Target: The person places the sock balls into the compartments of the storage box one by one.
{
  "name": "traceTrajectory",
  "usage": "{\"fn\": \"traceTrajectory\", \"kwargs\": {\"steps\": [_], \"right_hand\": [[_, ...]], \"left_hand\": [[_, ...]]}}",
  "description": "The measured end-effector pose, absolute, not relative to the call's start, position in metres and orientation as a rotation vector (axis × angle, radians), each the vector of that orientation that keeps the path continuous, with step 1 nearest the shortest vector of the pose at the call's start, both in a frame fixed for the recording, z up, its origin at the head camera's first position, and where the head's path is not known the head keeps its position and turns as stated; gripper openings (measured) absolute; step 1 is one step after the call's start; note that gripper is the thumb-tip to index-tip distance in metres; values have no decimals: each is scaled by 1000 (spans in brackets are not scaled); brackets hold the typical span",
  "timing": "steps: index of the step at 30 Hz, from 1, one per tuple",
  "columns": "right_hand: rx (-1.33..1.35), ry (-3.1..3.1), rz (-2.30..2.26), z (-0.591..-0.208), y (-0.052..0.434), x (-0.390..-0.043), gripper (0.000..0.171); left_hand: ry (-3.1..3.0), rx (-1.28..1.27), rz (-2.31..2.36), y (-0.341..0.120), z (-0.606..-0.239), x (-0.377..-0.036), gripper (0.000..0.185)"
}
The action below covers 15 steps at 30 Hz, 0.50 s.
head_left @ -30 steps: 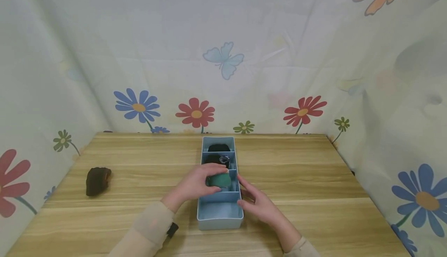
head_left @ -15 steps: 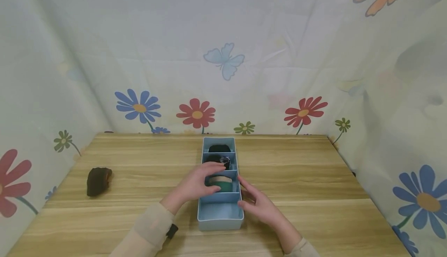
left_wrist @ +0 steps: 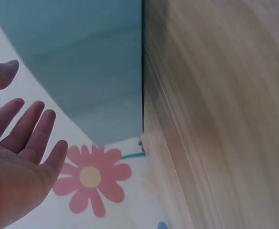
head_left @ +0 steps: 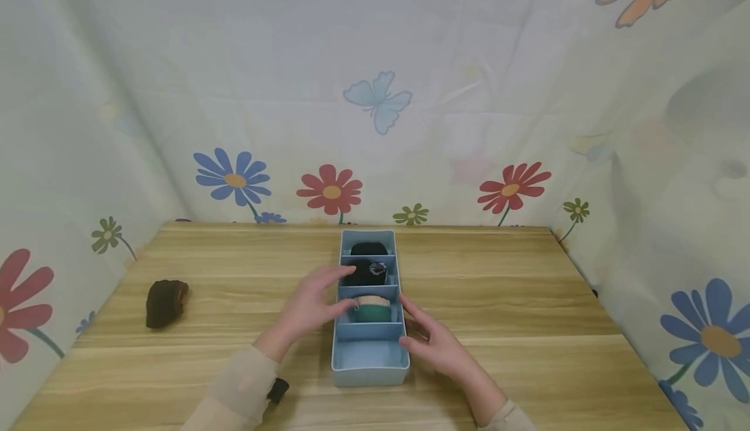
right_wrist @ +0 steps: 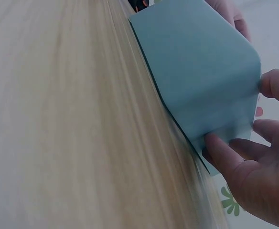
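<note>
Change: the left hand (head_left: 310,304) has let go of the green sock roll (head_left: 371,310) and drawn back, fingers spread, holding nothing.
Green roll: now sits in the third compartment of the blue organizer (head_left: 369,374).
Right hand (head_left: 436,346): fingers relaxed, steadying the organizer's right wall.
Count: three rolls in the organizer, one compartment bare, one brown roll (head_left: 166,302) on the table (head_left: 527,327).

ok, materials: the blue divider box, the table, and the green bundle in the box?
Blue divider box: likely moulded plastic, matte, with thin even walls and rounded corners. Table: wood-look top with printed-looking grain, probably laminate. Green bundle: soft fabric, seemingly a rolled sock with a pale cuff, its shape rounded and slumped.
</note>
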State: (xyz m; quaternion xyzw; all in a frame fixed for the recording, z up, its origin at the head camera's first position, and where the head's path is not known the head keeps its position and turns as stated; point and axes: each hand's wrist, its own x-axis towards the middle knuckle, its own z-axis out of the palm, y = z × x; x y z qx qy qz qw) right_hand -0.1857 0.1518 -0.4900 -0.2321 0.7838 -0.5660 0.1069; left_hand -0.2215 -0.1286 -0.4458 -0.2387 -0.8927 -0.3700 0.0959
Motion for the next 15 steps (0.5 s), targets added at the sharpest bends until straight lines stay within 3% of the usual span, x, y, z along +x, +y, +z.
{"fn": "traceTrajectory", "kwargs": {"steps": [15], "right_hand": [[-641,2333,-1645,-489,152,-184,72]], "left_hand": [[-2598,-257,-1115,-192,-445,-231,65]]}}
